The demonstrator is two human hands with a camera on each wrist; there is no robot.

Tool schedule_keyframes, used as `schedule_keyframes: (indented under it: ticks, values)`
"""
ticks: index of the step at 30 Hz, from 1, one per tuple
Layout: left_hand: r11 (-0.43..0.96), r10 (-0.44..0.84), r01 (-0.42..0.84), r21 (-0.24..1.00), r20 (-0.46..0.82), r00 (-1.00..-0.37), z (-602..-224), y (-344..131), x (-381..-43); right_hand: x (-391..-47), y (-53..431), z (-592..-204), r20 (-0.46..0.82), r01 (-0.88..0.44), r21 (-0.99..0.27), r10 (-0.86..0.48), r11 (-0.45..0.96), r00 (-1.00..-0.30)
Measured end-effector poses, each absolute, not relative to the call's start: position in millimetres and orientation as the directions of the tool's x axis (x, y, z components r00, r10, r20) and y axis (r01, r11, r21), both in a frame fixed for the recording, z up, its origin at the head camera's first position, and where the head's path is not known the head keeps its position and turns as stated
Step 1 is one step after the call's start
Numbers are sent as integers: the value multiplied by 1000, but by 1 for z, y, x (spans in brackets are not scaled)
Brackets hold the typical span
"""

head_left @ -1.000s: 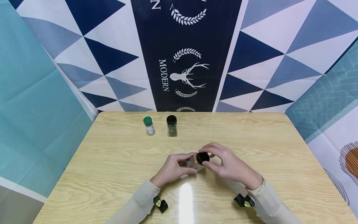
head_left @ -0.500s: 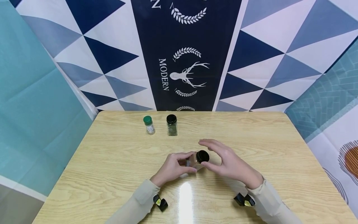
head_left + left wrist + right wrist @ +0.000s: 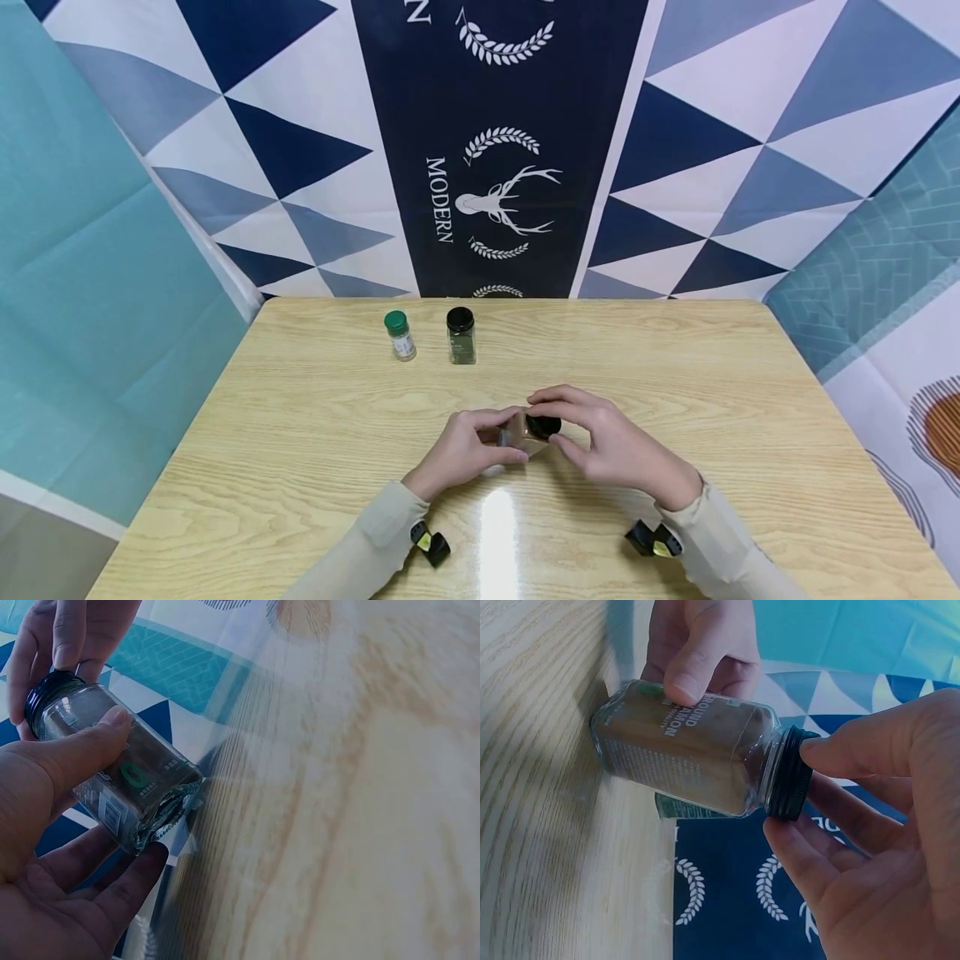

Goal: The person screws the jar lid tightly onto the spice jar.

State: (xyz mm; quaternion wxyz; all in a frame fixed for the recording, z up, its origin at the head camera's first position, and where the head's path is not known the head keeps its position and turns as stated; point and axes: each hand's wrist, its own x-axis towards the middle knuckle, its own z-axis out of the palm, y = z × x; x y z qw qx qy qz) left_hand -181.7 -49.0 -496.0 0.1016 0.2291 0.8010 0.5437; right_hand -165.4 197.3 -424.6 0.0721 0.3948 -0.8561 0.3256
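A square glass spice jar of brown powder is near the middle of the table; its label partly reads ground cinnamon in the right wrist view. My left hand grips the jar's body between thumb and fingers. On the black lid, the thumb and fingertips of my right hand pinch opposite sides. The lid sits on the jar's neck. Whether the jar's base touches the table I cannot tell.
Towards the back of the wooden table stand a small green-capped bottle and a black-capped jar with green contents. A patterned cloth backdrop rises behind the table's far edge.
My right hand's fingers spread away from the lid half a second ago and have come back round it. The left hand and the jar have stayed in place.
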Motion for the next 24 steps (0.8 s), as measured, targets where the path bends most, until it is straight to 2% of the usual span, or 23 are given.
schedule_keyframes:
  ticks: [16, 24]
  values:
    - [301, 476, 255, 919, 88, -875, -493, -48, -180, -166, 197, -423, 392, -706, -500, -595, 502, -701]
    - [298, 473, 255, 920, 89, -877, -496, -48, -181, -166, 200, -421, 358, -670, -528, -579, 521, -732]
